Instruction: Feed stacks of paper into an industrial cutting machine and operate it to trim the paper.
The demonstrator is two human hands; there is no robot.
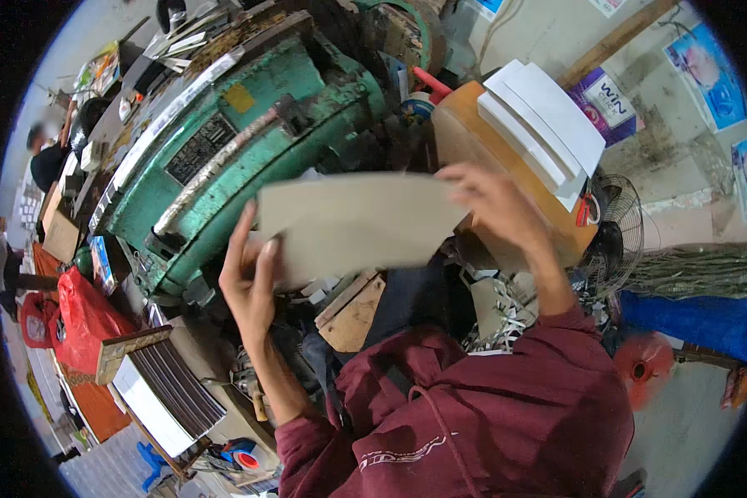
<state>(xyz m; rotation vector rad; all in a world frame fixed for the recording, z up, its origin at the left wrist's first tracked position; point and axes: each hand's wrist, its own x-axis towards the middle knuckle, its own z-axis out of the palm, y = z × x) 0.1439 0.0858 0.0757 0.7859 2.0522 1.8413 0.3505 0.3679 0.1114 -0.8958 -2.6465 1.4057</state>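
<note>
Cardboard sheet (353, 222), stiff, grey-beige, roughly oblong: held up in the air in front of the body, resting on no tabletop. Hides part of the clutter behind it. Outline soft with blur.

Long axis runs left to right across the chest, near level, top edge rising slightly toward the right. Broad face toward the viewer. Lower right corner looks cut back or tilted; cannot tell which.

Left hand (249, 278): at the sheet's left end, palm below and outside it. Thumb laid over the front near the lower left corner, fingers up along the left edge; a partly closed pinch. The sheet lies to the right of this hand, its long axis pointing away from it.

Right hand (506, 203): at the opposite end, near the upper right corner, sheet lying to its left. Fingers half-curled, loosely spread. Fingertips seem to meet the edge; blurred, cannot tell whether they grip.

Distances: each hand has its own short end, neither near the sheet's middle. Left has the surer hold, by my judgement.

Surroundings: green cast machine (270, 170) beyond the sheet, on the left hand's side. Right hand is the nearer to the tan tabletop (461, 133), where a stack of white sheets (548, 120) lies along the far right edge.
</note>
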